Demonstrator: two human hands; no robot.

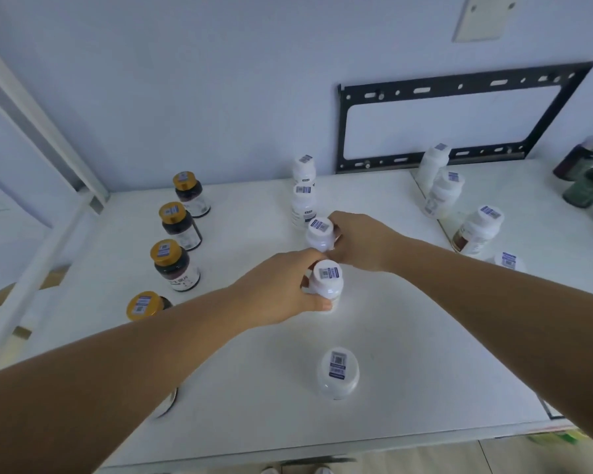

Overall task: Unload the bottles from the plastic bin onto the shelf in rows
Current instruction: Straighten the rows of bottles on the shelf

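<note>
— What do we have in our hands?

— Our left hand (281,289) is wrapped around a white bottle (326,282) standing on the white shelf (408,336), thumb low on its near side. Our right hand (360,241) grips the next white bottle (319,234), just beyond the first.

— And the row?

— Both bottles stand upright in the middle row. Two more white bottles (303,186) stand farther back toward the wall, and another white one (339,372) stands alone nearer to us.

— What is to the left?

— A row of dark bottles with gold caps (167,253), running near to far. To the right, more white bottles (478,230) stand on the neighbouring shelf board, with dark green ones (587,186) at the far right edge.

— The bin?

— We cannot see it.
</note>
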